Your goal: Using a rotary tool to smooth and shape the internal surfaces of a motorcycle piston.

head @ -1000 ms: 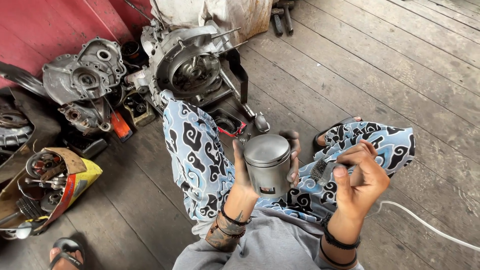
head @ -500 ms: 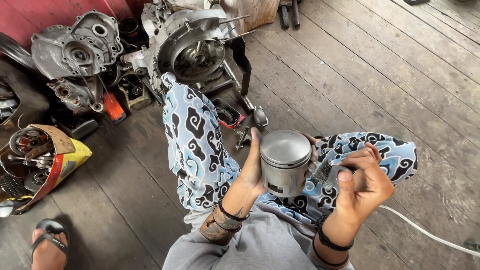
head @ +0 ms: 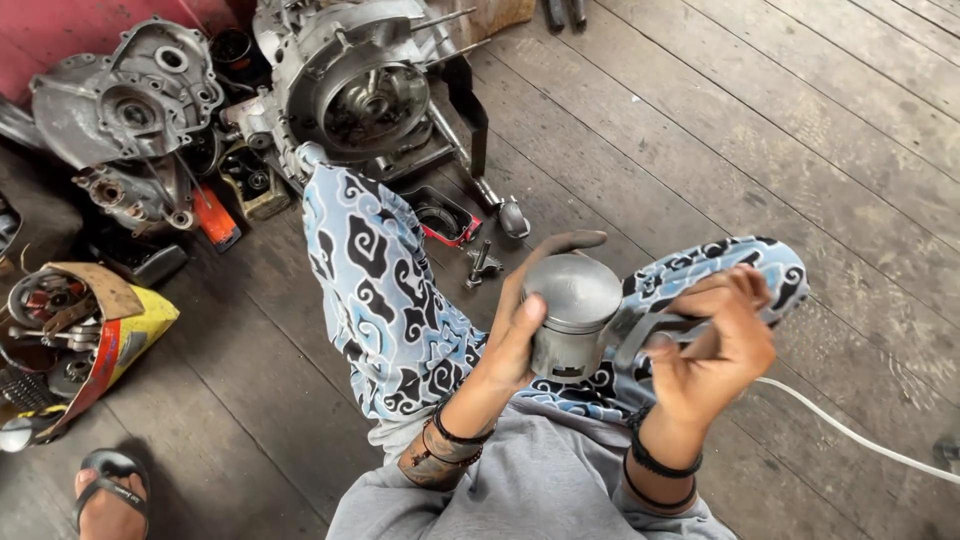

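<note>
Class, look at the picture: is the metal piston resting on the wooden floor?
No. The left hand holds the piston up above the person's patterned trousers, clear of the floor.

The person wears a grey shirt (head: 540, 490), blue cloud-patterned trousers (head: 380, 290), and dark bracelets (head: 450, 440) on both wrists.

Worn wood plank floor (head: 780, 130), red wall (head: 60, 30)

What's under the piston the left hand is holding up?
Under the piston are the person's crossed legs in blue patterned trousers, over the wooden plank floor. The left hand grips its side. The piston's open underside faces away, so its inside cannot be seen.
</note>
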